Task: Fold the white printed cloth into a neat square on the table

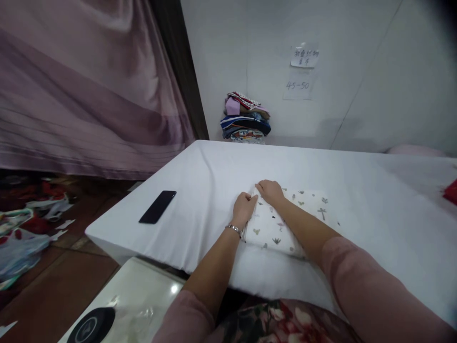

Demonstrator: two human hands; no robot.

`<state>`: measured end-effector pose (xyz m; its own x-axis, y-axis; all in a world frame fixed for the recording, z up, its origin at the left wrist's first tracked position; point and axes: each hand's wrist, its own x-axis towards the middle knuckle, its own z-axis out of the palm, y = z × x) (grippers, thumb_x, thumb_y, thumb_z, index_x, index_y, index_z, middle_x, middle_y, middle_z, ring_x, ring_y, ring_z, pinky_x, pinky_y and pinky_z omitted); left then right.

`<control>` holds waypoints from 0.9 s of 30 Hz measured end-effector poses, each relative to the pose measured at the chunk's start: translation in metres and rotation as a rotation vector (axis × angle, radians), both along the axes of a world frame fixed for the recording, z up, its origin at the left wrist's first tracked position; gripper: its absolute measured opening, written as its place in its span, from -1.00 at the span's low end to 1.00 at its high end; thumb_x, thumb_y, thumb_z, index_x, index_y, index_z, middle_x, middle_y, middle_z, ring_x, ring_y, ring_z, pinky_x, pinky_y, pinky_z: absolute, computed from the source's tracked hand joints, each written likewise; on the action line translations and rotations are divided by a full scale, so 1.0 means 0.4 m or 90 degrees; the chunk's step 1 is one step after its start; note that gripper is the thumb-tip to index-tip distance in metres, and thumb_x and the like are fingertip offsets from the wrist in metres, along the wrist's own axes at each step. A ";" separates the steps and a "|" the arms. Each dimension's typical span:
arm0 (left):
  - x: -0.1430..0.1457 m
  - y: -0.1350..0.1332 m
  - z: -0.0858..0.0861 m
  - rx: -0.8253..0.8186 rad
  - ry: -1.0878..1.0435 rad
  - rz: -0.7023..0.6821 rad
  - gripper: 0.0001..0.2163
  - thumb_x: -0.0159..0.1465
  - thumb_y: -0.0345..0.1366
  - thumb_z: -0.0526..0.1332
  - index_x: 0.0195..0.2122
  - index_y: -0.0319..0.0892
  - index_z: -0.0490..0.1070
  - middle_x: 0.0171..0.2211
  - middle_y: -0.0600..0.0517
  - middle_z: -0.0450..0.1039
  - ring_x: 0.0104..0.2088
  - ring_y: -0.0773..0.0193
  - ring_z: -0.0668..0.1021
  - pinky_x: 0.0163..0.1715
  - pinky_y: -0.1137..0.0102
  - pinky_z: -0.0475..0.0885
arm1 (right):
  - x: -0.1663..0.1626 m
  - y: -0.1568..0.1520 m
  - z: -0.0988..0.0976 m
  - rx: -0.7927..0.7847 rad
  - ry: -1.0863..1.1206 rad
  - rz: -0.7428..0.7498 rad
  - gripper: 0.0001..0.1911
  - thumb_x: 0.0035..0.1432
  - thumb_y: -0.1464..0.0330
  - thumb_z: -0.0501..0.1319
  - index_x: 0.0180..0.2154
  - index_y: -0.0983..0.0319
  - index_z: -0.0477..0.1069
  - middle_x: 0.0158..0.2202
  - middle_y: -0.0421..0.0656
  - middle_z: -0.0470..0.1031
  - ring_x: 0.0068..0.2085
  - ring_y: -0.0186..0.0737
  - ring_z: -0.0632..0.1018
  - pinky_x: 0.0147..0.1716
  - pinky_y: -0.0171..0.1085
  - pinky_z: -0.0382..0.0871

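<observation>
A white cloth (274,233) printed with small plants and figures lies folded into a flat rectangle in front of me. My left hand (244,209), with a bracelet on its wrist, grips the cloth's left edge with its fingers curled. Just beyond it, my right hand (270,191) reaches across the cloth and pinches the far left corner between thumb and fingers. My right forearm covers part of the printed surface. The two hands are close together, nearly touching.
White sheeting covers the table (374,205). A black phone (157,207) lies at its left. Folded fabrics (246,119) are stacked by the wall beyond the far edge. A white surface with a round black object (92,325) stands at lower left. Something red (451,191) shows at far right.
</observation>
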<state>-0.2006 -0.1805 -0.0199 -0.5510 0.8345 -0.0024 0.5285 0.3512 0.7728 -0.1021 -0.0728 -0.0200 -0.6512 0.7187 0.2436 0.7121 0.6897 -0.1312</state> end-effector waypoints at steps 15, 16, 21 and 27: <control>-0.026 0.015 -0.025 0.056 0.039 -0.081 -0.78 0.19 -0.13 0.05 -0.48 -0.13 0.33 -0.48 0.06 0.45 -0.46 0.29 0.44 -0.43 0.44 0.24 | -0.013 0.010 0.013 -0.030 -0.043 -0.025 -0.53 0.30 0.18 -0.21 -0.18 0.24 0.40 -0.17 -0.03 0.48 -0.14 -0.13 0.45 -0.16 -0.20 0.16; -0.026 0.014 -0.025 0.060 0.036 -0.080 -0.77 0.18 -0.12 0.05 -0.48 -0.13 0.33 -0.48 0.06 0.45 -0.46 0.29 0.44 -0.43 0.44 0.24 | -0.008 0.009 0.016 -0.030 -0.039 -0.024 -0.54 0.29 0.18 -0.19 -0.18 0.24 0.40 -0.17 -0.03 0.47 -0.14 -0.12 0.44 -0.16 -0.19 0.16; -0.024 0.015 -0.024 0.059 0.040 -0.074 -0.77 0.18 -0.13 0.06 -0.49 -0.13 0.34 -0.47 0.05 0.46 -0.44 0.29 0.45 -0.41 0.45 0.25 | 0.072 -0.002 0.031 0.014 0.029 0.025 -0.60 0.25 0.19 -0.05 0.00 0.24 0.31 0.03 -0.01 0.36 0.06 -0.10 0.31 0.00 -0.14 0.08; -0.022 0.020 -0.027 0.048 0.059 -0.074 -0.79 0.18 -0.14 0.08 -0.47 -0.14 0.36 -0.47 0.05 0.47 -0.45 0.30 0.45 -0.44 0.46 0.23 | 0.192 -0.013 0.013 -0.108 -0.011 0.032 -0.47 0.24 0.08 -0.11 0.17 0.15 0.14 0.25 -0.04 0.07 0.24 -0.05 0.06 0.15 0.00 -0.13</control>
<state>-0.2095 -0.1725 -0.0308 -0.4456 0.8884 0.1100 0.6330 0.2259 0.7404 -0.0251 -0.0779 -0.0146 -0.6906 0.7149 0.1093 0.6804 0.6935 -0.2368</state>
